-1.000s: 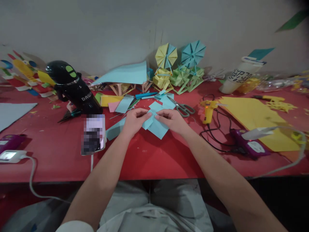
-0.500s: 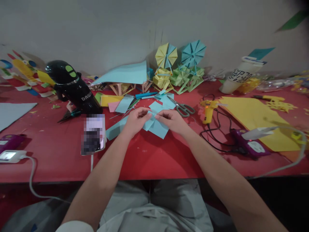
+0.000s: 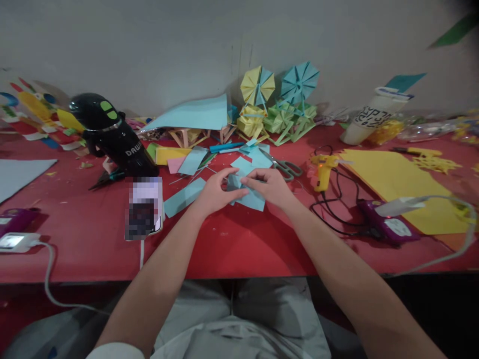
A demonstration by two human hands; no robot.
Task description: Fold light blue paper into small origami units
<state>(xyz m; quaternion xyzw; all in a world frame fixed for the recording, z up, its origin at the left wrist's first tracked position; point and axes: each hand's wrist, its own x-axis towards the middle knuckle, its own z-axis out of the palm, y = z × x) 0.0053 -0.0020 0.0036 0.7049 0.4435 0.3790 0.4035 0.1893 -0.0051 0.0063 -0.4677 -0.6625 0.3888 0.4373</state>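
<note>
Between my two hands is a small piece of folded light blue paper. My left hand curls around its left side, with thumb and fingers at its edges. From the right, my right hand pinches it between thumb and forefinger; the fingertips partly cover it. Flat blue paper squares lie just beneath and behind the hands. Just beyond my right hand rest grey-handled scissors. A strip of blue paper is on the table left of my left hand.
A black bottle and a phone on a cable stand left. Folded paper umbrellas lean at the back. Right are a yellow glue gun, its dark cord, a purple power strip, yellow sheets and a cup.
My left thumb has swung down and right, widening the space between it and the fingers around the folded paper. The right hand stays close by, and the paper beneath has shifted slightly.
</note>
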